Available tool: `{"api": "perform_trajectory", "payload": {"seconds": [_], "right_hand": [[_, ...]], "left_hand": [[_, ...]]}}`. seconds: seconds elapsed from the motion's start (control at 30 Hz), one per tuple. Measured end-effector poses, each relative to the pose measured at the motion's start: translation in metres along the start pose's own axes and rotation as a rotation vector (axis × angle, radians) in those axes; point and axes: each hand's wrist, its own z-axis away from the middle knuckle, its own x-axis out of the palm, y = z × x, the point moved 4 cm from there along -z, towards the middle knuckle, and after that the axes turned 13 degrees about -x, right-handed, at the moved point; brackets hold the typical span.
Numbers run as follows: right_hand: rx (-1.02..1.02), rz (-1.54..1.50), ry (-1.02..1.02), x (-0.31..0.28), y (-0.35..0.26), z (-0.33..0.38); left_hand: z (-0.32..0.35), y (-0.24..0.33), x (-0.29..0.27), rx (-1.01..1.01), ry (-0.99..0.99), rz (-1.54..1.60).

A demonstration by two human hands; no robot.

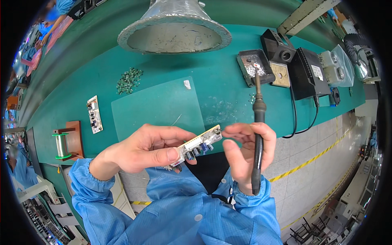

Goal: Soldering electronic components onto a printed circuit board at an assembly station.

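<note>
My left hand (149, 149) is closed on a small circuit board (199, 145), thumb on the near side and fingers behind. Blue and black components stand along the board, which is tilted up to the right. A thin silvery wire (177, 119) sticks out beyond the left fingers; where it ends among them is hidden. In my right hand (249, 153) is a soldering iron (259, 134), its dark handle lying across the fingers and its tip pointing away from me. The right thumb and a fingertip are close to the board's right end; whether they touch it I cannot tell.
A solder spool (61, 146) on a brown stand, another circuit board (94, 114) and a heap of small green parts (130, 80) lie at left. At right are a black tray (255, 67), an iron holder (277, 47) and a black box (308, 73). A metal hood (174, 34) hangs above.
</note>
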Motion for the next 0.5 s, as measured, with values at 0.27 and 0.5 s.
{"api": "perform_trajectory", "payload": {"seconds": [0.27,0.5], "right_hand": [[-0.02,-0.042,0.062,0.0058,-0.0036,-0.0023],[-0.001,0.012,0.054,0.0044,-0.0038,-0.0026]], "left_hand": [[-0.0052,0.0016,0.0077,-0.009,0.006,-0.022],[-0.0078,0.0016,0.0112,-0.001,0.011,-0.054]]}}
